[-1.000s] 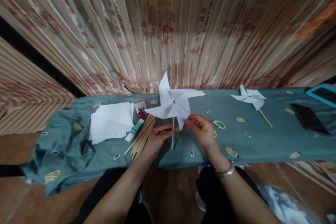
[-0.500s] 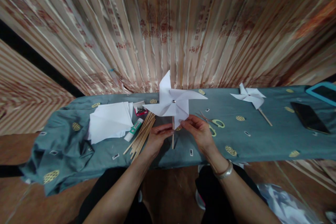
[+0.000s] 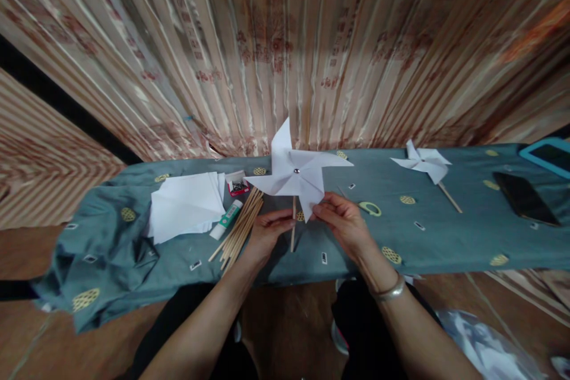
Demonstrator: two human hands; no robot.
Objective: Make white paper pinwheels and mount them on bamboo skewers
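Note:
A white paper pinwheel (image 3: 297, 181) with a silver pin at its centre stands upright in front of me. Its thin wooden stick (image 3: 293, 240) is pinched between the thumb and fingers of my left hand (image 3: 268, 234). My right hand (image 3: 342, 219) is closed on the edge of the pinwheel's lower blade. Behind the right hand, green-handled scissors (image 3: 371, 209) lie partly hidden. Left of my left hand are a bundle of wooden sticks (image 3: 243, 228), a glue stick (image 3: 227, 219) and a small red box (image 3: 237, 184) of pins.
A stack of white paper (image 3: 184, 205) lies on the table's left part. Further right are a second pinwheel (image 3: 425, 161), a black phone (image 3: 525, 199) and a blue-framed device (image 3: 550, 157). A striped curtain (image 3: 285, 41) hangs behind the green tablecloth (image 3: 445, 243). A plastic bag (image 3: 485, 344) sits on the floor.
My right hand has shifted slightly right with the lower blade, and the pinwheel head has turned a little. The left hand keeps its hold on the stick.

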